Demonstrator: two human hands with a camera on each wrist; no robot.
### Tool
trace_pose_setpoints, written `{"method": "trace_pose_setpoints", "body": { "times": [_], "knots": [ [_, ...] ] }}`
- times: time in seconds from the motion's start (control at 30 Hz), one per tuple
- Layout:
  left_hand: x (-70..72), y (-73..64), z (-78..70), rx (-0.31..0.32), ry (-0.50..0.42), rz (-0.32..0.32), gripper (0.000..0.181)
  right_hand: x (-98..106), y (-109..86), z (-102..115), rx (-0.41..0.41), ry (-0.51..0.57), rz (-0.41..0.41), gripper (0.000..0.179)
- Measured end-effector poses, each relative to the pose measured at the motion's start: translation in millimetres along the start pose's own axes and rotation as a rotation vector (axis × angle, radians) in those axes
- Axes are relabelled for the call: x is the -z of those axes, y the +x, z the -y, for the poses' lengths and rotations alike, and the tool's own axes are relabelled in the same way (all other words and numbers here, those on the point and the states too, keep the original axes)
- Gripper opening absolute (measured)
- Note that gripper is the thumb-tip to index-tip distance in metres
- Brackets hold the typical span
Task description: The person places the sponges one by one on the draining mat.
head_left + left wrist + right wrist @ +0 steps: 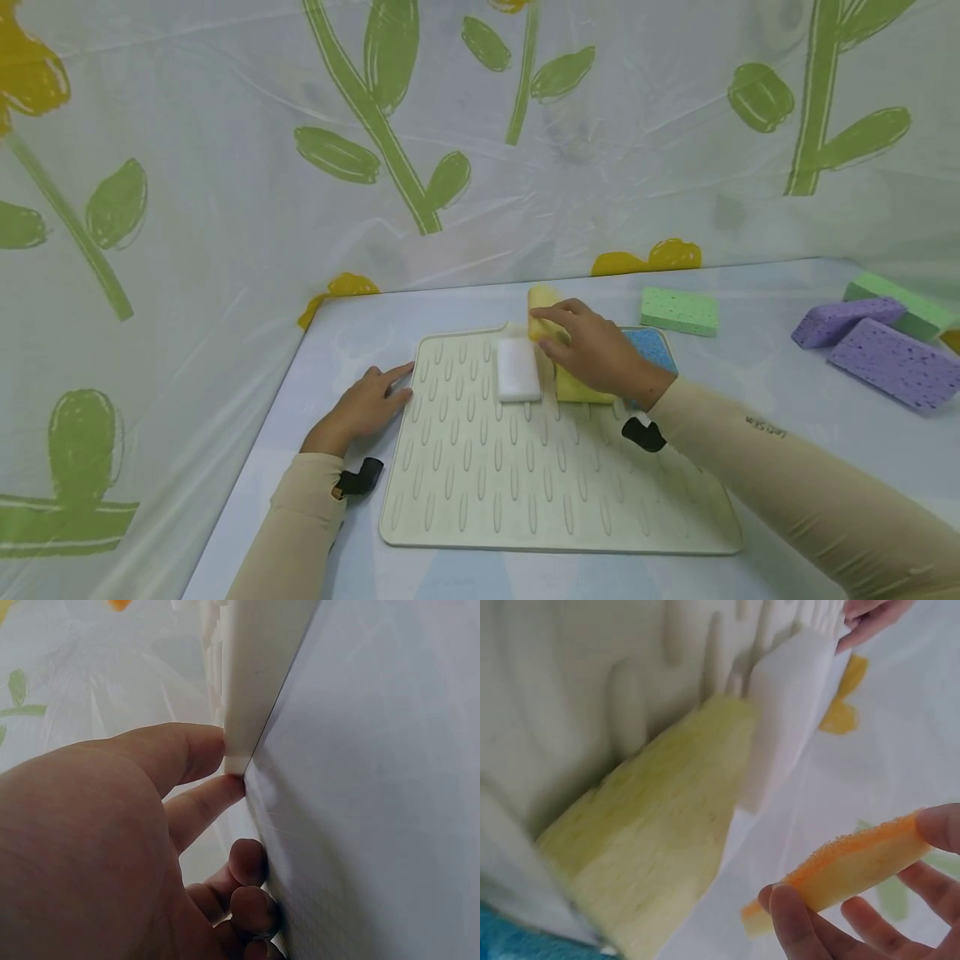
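Observation:
My right hand [596,346] pinches a small yellow sponge [543,302] with an orange scrubbing face between thumb and fingertips, above the far edge of a cream ribbed mat [480,508]. In the right wrist view this sponge [847,870] is tilted, its orange side up. Under that hand lie a plain yellow sponge [583,390] and, beside it, a white sponge block [517,371]. A blue sponge [651,345], partly hidden by the hand, sits in the mat's far right corner. My left hand [363,410] touches the mat's left edge with thumb and index finger, other fingers loosely bent.
On the table [330,342], a green sponge [678,311] lies just beyond the mat's far right corner. Farther right, two purple sponges [900,362] lie against another green sponge [918,308]. A flower-printed sheet [225,208] hangs behind and along the left.

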State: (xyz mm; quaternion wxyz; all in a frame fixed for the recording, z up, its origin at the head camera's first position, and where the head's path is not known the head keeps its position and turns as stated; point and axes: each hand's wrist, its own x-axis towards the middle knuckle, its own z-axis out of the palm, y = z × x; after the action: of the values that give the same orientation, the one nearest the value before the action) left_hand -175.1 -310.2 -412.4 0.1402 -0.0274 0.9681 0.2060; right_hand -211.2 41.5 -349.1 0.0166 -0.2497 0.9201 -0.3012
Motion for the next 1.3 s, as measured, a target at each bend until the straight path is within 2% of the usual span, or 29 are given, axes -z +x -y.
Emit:
{"method": "trace_pose_setpoints", "body": {
  "times": [0.27,0.47,0.73,0.93,1.17,1.3],
  "knots": [
    [0.5,-1.3,1.3,-0.032,0.002,-0.011,0.056,-12.2,-1.1,21.3,0.082,-0.073,-0.025,0.046],
    [-0.2,-1.8,4.2,-0.039,0.0,-0.005,0.056,-22.0,-1.1,30.6,0.126,-0.061,-0.024,0.047],
    [-0.7,-0.7,4.0,-0.049,-0.001,-0.013,0.056,-34.5,3.6,45.0,0.142,-0.09,-0.03,0.047],
    [-0.9,0.6,3.0,-0.054,0.007,-0.016,0.056,-45.2,12.2,59.1,0.143,-0.116,0.0,0.046],
    [-1.6,-0.1,1.8,-0.005,-0.02,-0.007,0.056,-57.0,19.6,69.9,0.142,-0.103,0.045,0.045],
    [-1.3,-1.0,1.4,-0.009,-0.029,-0.006,0.056,-64.1,22.5,73.4,0.145,-0.142,0.052,0.043]
  ]
}}
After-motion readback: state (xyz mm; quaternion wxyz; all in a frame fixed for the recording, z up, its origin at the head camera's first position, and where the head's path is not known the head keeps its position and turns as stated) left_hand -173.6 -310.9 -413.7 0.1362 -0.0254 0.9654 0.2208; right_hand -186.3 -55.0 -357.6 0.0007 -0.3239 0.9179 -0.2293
